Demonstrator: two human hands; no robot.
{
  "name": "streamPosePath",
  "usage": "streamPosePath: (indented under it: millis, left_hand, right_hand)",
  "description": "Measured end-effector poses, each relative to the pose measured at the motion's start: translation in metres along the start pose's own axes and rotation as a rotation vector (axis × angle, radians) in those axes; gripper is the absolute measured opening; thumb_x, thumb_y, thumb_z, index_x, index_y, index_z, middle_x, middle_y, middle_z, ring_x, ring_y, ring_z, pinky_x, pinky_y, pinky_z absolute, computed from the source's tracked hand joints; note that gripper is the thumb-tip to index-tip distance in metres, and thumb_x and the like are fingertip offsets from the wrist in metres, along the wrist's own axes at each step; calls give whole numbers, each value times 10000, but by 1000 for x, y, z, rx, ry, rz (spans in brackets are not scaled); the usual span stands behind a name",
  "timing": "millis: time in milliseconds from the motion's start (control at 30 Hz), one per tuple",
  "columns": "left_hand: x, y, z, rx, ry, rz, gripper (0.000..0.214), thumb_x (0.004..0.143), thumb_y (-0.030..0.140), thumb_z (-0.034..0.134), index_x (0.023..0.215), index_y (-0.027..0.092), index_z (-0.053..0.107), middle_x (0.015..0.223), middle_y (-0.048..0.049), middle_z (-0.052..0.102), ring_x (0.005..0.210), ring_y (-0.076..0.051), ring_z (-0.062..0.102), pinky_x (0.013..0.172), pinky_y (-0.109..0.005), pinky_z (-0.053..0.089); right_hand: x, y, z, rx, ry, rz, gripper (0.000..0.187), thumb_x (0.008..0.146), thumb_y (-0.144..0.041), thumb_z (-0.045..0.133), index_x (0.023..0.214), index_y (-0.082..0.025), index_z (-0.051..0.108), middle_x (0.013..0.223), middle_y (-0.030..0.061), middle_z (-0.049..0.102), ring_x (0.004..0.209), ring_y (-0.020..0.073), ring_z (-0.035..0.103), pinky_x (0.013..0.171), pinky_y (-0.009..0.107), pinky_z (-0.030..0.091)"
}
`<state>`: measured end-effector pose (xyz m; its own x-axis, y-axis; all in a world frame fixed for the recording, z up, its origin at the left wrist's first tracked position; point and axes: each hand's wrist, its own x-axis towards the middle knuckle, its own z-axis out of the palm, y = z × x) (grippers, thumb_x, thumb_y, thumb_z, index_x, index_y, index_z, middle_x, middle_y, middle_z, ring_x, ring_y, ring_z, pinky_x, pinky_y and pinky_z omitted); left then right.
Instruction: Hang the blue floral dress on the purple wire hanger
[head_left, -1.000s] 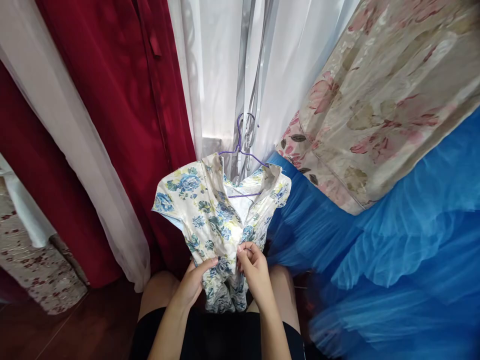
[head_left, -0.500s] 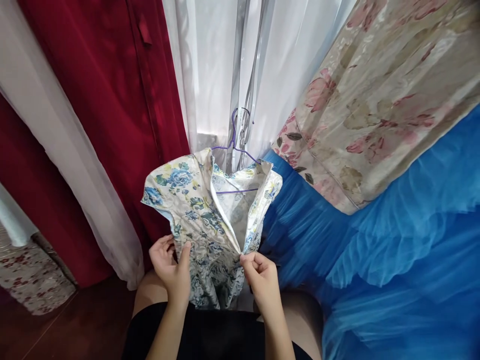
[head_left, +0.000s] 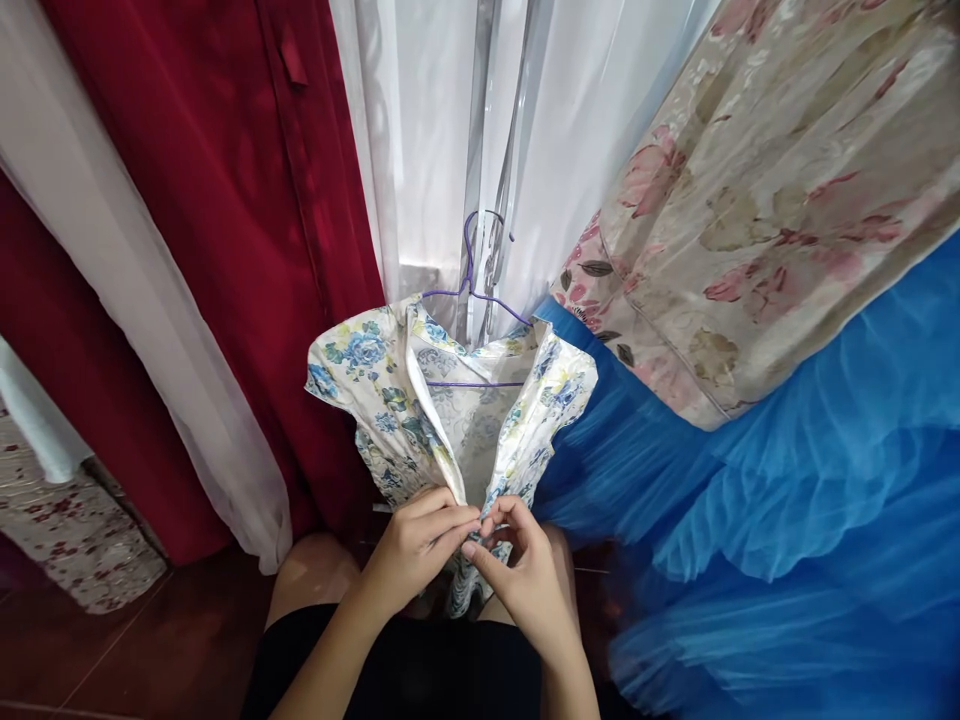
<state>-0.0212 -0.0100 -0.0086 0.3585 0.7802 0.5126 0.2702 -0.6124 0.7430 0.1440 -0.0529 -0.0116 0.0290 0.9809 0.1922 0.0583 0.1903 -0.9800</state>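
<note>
A sleeveless-looking garment with blue flowers on a pale ground hangs on a purple wire hanger. Its V-shaped opening spreads wide at the collar and narrows down to my hands. At the bottom of that opening, my left hand pinches the left edge of the fabric. My right hand has curled fingers on the right edge, its fingertips almost touching those of the left. Whatever small fastening lies between the fingertips is hidden. Below the hands the cloth bunches between my knees.
Dark red cloth hangs at left beside a sheer pale panel. White fabric with grey ribbons hangs behind the hanger. A pink-flowered cloth and blue tulle fill the right side. Reddish floor tiles show at lower left.
My left hand has left the garment's side and come right to the edge of the opening, beside my right hand. The shoulders of the garment now spread wider and face me more squarely.
</note>
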Motion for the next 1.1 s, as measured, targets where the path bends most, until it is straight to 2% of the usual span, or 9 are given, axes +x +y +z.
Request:
streamPosePath:
  millis: [133,267,400,533,633,733,867,967,1100]
  left_hand:
    - [8,1,-9,91,-34,90,180,878,230,703,979,315,825,796,-53,771,728,-229,700,748,-348,530]
    - [35,3,-21,160,150,140,100,847,226,746,818,290,817,770,-30,780,693,-217,711,687,-329,527]
    - [101,8,-39,192,342,257,82,845,261,766,776,217,777,767,-31,767,698,-180,694,669,-296,514]
    - [176,20,-56,187,432,324,137,861,306,753,785,192,764,753,-23,746,677,-153,664,643,-281,503]
    - [202,28,-64,245,509,405,119,846,288,768,770,197,751,807,-25,725,841,-182,683,810,-335,521]
    - [197,29,-69,266,448,442,119,849,273,763,769,193,730,919,-45,721,975,-211,672,903,-377,501]
    - [176,26,-75,338,308,382,152,888,311,727,778,207,713,781,-16,726,771,-180,645,878,-383,498]
    - [167,28,-78,414,203,403,72,856,284,762,872,221,730,854,-17,755,843,-193,662,932,-398,492]
    - [159,36,-80,413,26,460,313,883,108,657,1172,221,702,1130,-60,744,1090,-214,665,980,-395,517]
  right_hand:
    - [5,21,11,41,-14,-34,158,932,-318,620,822,-207,597,785,16,592,768,182,536,707,276,433]
    - [7,31,17,13,-35,-39,199,953,-342,603,818,-196,590,746,-6,526,726,164,480,690,268,396]
    - [6,30,2,-56,-129,-34,242,949,-359,617,782,-192,565,731,-13,490,720,159,461,686,269,378]
    - [2,31,-14,-85,-194,1,263,953,-385,619,783,-194,557,743,-11,492,737,163,465,697,271,379]
    - [-3,34,-18,-95,-243,19,258,948,-391,630,793,-196,559,756,-7,510,750,167,478,708,273,388]
    - [-6,36,-19,-106,-219,37,261,944,-402,636,796,-196,577,755,-1,539,735,168,492,689,273,393]
    - [13,18,-18,-81,-146,10,260,962,-420,609,829,-198,628,761,7,574,730,170,510,677,274,401]
    - [54,-17,-14,-33,-118,-119,314,990,-439,551,800,-200,627,742,12,590,708,169,524,664,279,411]
    - [121,-61,2,4,-74,-286,295,982,-451,544,870,-198,647,774,22,623,674,164,540,619,279,419]
